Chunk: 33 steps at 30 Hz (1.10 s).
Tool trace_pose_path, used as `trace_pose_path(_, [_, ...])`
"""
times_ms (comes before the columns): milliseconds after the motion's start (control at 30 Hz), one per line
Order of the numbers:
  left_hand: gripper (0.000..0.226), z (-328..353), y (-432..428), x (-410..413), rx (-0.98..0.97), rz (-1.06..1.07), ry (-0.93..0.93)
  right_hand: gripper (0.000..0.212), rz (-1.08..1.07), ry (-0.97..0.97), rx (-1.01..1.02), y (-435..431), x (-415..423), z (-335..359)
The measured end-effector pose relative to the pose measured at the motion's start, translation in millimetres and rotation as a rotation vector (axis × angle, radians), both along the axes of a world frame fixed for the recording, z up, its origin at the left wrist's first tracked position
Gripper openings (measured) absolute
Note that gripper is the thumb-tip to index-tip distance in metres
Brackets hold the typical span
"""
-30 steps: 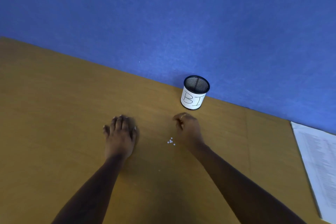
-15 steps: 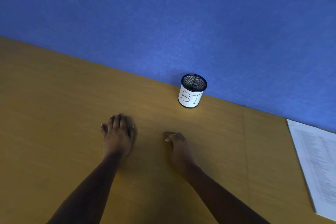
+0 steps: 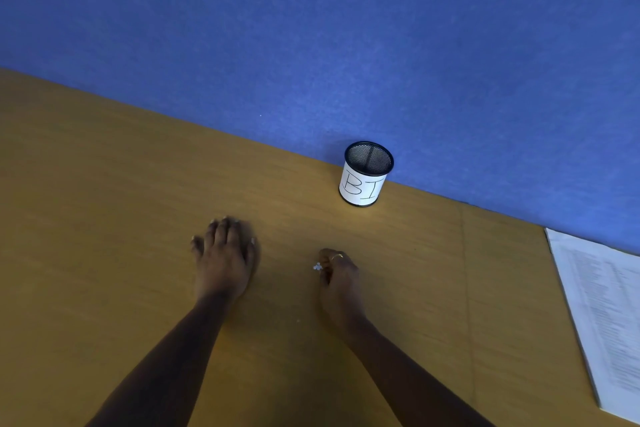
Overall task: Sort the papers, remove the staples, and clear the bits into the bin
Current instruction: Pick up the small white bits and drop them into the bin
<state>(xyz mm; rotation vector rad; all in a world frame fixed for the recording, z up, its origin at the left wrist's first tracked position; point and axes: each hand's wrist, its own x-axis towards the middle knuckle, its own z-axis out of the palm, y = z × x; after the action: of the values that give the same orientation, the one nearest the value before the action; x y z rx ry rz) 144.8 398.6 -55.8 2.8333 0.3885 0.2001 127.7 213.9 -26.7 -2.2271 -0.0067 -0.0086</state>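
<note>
A black mesh bin (image 3: pixel 366 174) with a white label stands at the back of the wooden desk (image 3: pixel 104 218), against the blue wall. My left hand (image 3: pixel 225 256) lies flat, palm down, on the desk, left of centre. My right hand (image 3: pixel 339 282) rests on its edge in front of the bin, fingers curled. A small cluster of white paper bits (image 3: pixel 317 266) sits at its fingertips, pinched between curled fingers and thumb. One stray bit (image 3: pixel 298 321) lies between my forearms.
A stack of printed papers (image 3: pixel 602 315) lies at the right edge of the desk. The blue wall (image 3: pixel 346 28) closes off the desk's far side, just behind the bin.
My right hand moved left and nearer to me, over the loose bits, and curled round them. The scattered bits are now one cluster at its fingertips. The left hand stayed put.
</note>
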Motion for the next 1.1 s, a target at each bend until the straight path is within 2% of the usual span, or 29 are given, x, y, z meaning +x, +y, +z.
trace_pose_path(300, [0.072,0.7,0.1,0.0,0.001,-0.001,0.0,0.026,0.093,-0.072,0.007,-4.4,5.4,5.7])
trace_pose_path(633, [0.067,0.7,0.0,-0.2,-0.006,-0.006,-0.013,0.036,0.447,-0.12,-0.438,-4.4,2.4,6.7])
trace_pose_path(767, [0.069,-0.3,-0.3,0.0,-0.01,-0.004,-0.005,0.04,0.562,-0.037,-0.606,-0.4,0.9,12.1])
trace_pose_path(867, [0.07,-0.2,0.0,0.7,-0.015,0.0,-0.007,0.026,0.576,-0.04,-0.668,3.1,2.7,16.3])
trace_pose_path(967, [0.07,0.2,-0.2,0.5,-0.014,0.001,-0.009,0.03,0.579,-0.081,-0.781,7.4,8.8,13.0])
trace_pose_path(1100, [0.069,-0.7,0.6,0.9,-0.003,-0.003,-0.002,0.006,0.568,-0.107,-0.748,14.1,11.3,19.2])
